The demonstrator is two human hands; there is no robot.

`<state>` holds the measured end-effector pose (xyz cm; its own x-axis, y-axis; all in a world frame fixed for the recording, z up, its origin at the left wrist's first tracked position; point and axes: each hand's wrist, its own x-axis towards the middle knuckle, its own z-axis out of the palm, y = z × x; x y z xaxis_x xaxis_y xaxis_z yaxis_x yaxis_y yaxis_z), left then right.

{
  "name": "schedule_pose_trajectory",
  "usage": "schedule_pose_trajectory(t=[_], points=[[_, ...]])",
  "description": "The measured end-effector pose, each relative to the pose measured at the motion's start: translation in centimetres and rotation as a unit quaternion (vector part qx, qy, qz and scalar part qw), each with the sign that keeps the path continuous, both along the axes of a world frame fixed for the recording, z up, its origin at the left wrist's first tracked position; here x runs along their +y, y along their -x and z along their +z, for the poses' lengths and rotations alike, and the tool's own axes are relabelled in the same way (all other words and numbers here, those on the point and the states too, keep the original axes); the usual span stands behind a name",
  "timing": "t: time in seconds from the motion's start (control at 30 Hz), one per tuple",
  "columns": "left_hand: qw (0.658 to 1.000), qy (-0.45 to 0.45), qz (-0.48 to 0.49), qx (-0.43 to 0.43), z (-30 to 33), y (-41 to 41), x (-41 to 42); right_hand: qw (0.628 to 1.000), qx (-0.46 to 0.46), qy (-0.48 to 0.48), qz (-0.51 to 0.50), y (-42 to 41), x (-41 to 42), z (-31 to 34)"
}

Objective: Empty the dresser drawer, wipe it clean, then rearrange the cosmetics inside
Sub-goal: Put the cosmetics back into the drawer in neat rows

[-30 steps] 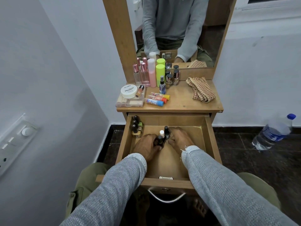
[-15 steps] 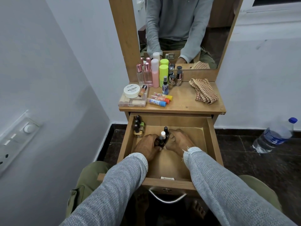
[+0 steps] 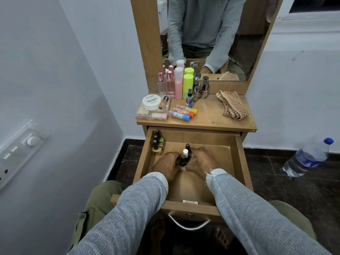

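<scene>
Open drawer (image 3: 239,162): left hand (image 3: 168,165) and right hand (image 3: 199,162) curl round a cluster of nail polish bottles (image 3: 185,155) mid-drawer (four more bottles (image 3: 157,142) in back-left corner); remaining cosmetics (image 3: 174,100) and checked cloth (image 3: 232,105) on counter (image 3: 211,118).

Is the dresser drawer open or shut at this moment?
Open. The drawer is pulled out toward the person, its inside exposed, with both hands reaching in.

Brown-checked cloth (image 3: 232,105), lime-green bottle (image 3: 187,86), pink bottle (image 3: 178,85), grey knitted sleeves (image 3: 139,203).
</scene>
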<state>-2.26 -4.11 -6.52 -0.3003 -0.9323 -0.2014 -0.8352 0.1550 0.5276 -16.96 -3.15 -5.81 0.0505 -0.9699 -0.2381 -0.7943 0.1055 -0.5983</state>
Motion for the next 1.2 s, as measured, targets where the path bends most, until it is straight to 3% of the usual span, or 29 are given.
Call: schedule_pose_trajectory(t=[0.3, 0.47, 0.57, 1.07, 1.2], points=[[0.999, 0.012, 0.032, -0.023, 0.0, -0.3, -0.1, 1.0, -0.014, 0.005, -0.006, 0.0, -0.1, -0.2], [0.996, -0.029, 0.067, -0.042, -0.4, -1.5, 0.1, 0.999, -0.038, -0.017, -0.013, 0.0, -0.5, -0.7], [0.996, -0.041, 0.062, -0.046, -0.4, -1.8, 0.2, 1.0, -0.003, -0.008, 0.002, 0.3, -0.4, -0.2], [0.997, -0.045, 0.033, -0.045, 0.1, -1.0, 0.7, 0.995, -0.089, -0.016, -0.032, -0.2, -0.4, -1.0], [0.997, -0.023, 0.054, -0.041, 0.5, -0.7, 0.8, 0.998, -0.057, 0.011, 0.0, 0.2, -0.3, -1.0]])
